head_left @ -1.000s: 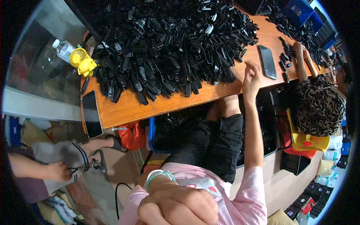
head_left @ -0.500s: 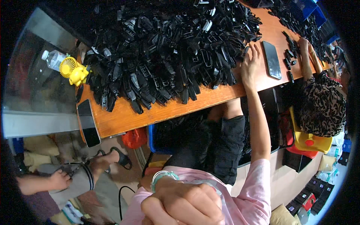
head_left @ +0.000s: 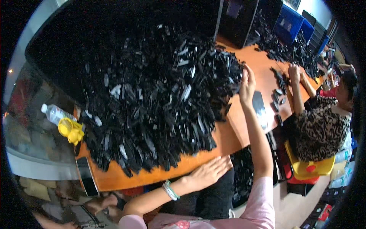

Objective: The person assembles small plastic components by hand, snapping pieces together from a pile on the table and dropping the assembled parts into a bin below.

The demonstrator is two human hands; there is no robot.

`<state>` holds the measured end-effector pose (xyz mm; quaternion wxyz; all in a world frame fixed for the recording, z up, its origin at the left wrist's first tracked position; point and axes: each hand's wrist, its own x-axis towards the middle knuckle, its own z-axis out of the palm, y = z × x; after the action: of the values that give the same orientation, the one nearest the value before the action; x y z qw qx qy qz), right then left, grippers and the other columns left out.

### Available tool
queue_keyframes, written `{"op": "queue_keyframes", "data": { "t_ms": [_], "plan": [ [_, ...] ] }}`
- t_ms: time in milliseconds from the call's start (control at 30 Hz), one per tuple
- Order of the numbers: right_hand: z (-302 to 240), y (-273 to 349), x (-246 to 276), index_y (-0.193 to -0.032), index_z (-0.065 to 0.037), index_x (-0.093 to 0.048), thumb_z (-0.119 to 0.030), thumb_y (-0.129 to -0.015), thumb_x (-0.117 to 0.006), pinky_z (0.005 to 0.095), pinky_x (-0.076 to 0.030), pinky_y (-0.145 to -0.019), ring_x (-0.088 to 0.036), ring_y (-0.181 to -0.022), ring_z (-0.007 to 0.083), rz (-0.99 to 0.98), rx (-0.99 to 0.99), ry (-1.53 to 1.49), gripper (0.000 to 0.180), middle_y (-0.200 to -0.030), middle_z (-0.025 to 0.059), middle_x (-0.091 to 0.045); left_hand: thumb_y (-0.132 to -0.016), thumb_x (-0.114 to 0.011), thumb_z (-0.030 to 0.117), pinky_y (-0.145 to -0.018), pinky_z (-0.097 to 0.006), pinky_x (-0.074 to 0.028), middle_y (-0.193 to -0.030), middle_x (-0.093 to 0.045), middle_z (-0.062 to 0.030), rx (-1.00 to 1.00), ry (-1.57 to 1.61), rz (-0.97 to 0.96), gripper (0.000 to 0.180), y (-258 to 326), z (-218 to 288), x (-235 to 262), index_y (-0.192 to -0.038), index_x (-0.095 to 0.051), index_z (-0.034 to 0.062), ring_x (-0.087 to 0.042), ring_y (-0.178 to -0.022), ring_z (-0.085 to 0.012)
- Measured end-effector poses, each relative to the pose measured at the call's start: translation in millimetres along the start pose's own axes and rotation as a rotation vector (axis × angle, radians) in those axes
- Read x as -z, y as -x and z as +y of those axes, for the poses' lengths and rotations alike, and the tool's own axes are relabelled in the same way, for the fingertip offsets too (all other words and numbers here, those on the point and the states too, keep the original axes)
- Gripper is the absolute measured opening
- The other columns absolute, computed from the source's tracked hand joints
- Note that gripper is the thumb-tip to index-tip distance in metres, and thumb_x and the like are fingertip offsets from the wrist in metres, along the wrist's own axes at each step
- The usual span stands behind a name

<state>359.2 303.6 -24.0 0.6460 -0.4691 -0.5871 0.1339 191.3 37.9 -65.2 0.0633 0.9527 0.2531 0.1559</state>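
Clear plastic forms the capped bottle at nine o'clock, just beside a yellow mini fan. At eight, a dark smartphone lies at the corner of the wooden table. A heap of black plastic buckles spreads from nine through twelve to two. The left hand, at five, is flat along the table's near edge, fingers extended, gripping nothing visible; it is well placed to guard against pieces sliding off. The right hand, at two, has fingers straightened beside the heap's right edge; whether they touch it cannot be told. A blade-like palm with light pressure should steady loose buckles without nudging the second smartphone beyond the wrist.

Half a second earlier, the left hand was curled before the body; the black crate at one o'clock now shows more fully; the right fingers, spread then, are together.
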Motion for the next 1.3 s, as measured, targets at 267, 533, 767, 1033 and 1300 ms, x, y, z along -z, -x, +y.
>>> {"op": "queue_keyframes", "data": {
  "t_ms": [267,533,767,1033,1300],
  "plan": [
    [78,-122,-47,-0.116,0.002,-0.058,-0.025,-0.095,-0.045,0.0288,-0.038,-0.093,-0.054,-0.105,0.0180,-0.249,-0.047,-0.041,0.036,-0.108,0.0114,-0.063,-0.085,-0.037,0.019,-0.112,-0.036,-0.017,-0.147,-0.027,-0.0112,-0.123,-0.012,-0.248,0.056,-9,-15,15,-0.139,-0.031,0.0035,-0.027,-0.135,-0.0213],
    [116,-165,-117,-0.133,-0.025,-0.045,-0.053,-0.089,-0.041,0.0663,-0.015,-0.102,-0.027,-0.135,0.0287,-0.804,0.045,0.705,0.052,-0.140,0.0034,-0.041,-0.085,-0.032,0.031,-0.112,-0.041,-0.006,-0.150,-0.017,-0.0157,-0.133,0.063,-0.193,0.062,1,-7,4,-0.139,-0.026,0.0020,-0.012,-0.140,-0.0260],
    [101,-141,-102,-0.120,-0.023,-0.057,-0.036,-0.082,-0.047,0.0418,-0.044,-0.092,-0.057,-0.105,0.0328,-0.850,-0.096,0.665,0.042,-0.114,0.0144,-0.060,-0.085,-0.032,0.036,-0.112,-0.042,-0.006,-0.150,-0.017,-0.0159,-0.107,0.049,-0.076,0.064,3,-5,-12,-0.139,-0.026,0.0032,-0.013,-0.140,-0.0262],
    [87,-87,-73,-0.108,-0.015,-0.064,-0.030,-0.086,-0.048,0.0430,-0.047,-0.080,-0.062,-0.091,0.0337,-0.713,-0.041,0.486,0.032,-0.097,0.0180,-0.065,-0.081,-0.045,0.013,-0.110,-0.039,-0.024,-0.147,-0.023,-0.0180,-0.114,0.335,-0.198,0.060,-14,-23,24,-0.138,-0.030,0.0000,-0.023,-0.137,-0.0283],
    [86,-127,-36,-0.092,-0.021,-0.067,-0.037,-0.090,-0.042,0.0570,-0.034,-0.091,-0.049,-0.112,0.0270,-0.315,0.051,0.632,0.030,-0.112,0.0075,-0.061,-0.086,-0.052,0.032,-0.108,-0.045,-0.019,-0.148,-0.023,-0.0172,-0.065,0.249,-0.246,0.062,-2,-12,15,-0.139,-0.033,0.0050,-0.020,-0.138,-0.0297]
  ]
}}
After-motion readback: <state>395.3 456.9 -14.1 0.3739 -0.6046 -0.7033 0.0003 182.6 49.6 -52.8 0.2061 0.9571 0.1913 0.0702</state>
